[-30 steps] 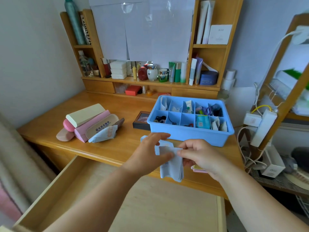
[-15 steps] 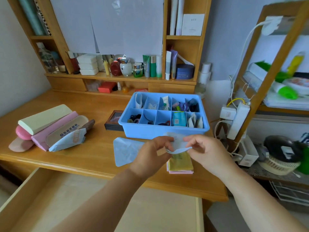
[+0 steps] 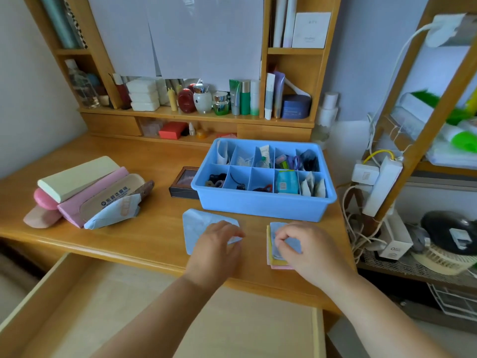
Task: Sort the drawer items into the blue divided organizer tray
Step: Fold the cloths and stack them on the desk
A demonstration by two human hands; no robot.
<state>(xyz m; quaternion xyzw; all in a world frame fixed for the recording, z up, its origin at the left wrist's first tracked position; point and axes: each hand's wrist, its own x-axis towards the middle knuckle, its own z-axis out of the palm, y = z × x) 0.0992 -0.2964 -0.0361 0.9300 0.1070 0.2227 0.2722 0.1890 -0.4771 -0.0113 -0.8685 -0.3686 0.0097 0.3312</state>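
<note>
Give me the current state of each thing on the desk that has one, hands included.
Drawer: pulled open.
Blue organizer tray: on the desk, most compartments holding items.
Blue cloth: flat on the desk, left hand on it.
Stack of folded cloths: before the tray, blue one on top.
Left hand: fingers curled on the blue cloth.
Right hand: pinching the stack's top cloth.
Glasses cases: closed, piled together.

The beige glasses case [image 3: 113,195] on the desk carried dark printed Chinese characters beside a round logo, but they were too small to read surely. The white box [image 3: 396,244] by the right shelf showed a round mark like a letter Q. The blue packet [image 3: 285,181] in the tray [image 3: 260,202] had a barcode.
</note>
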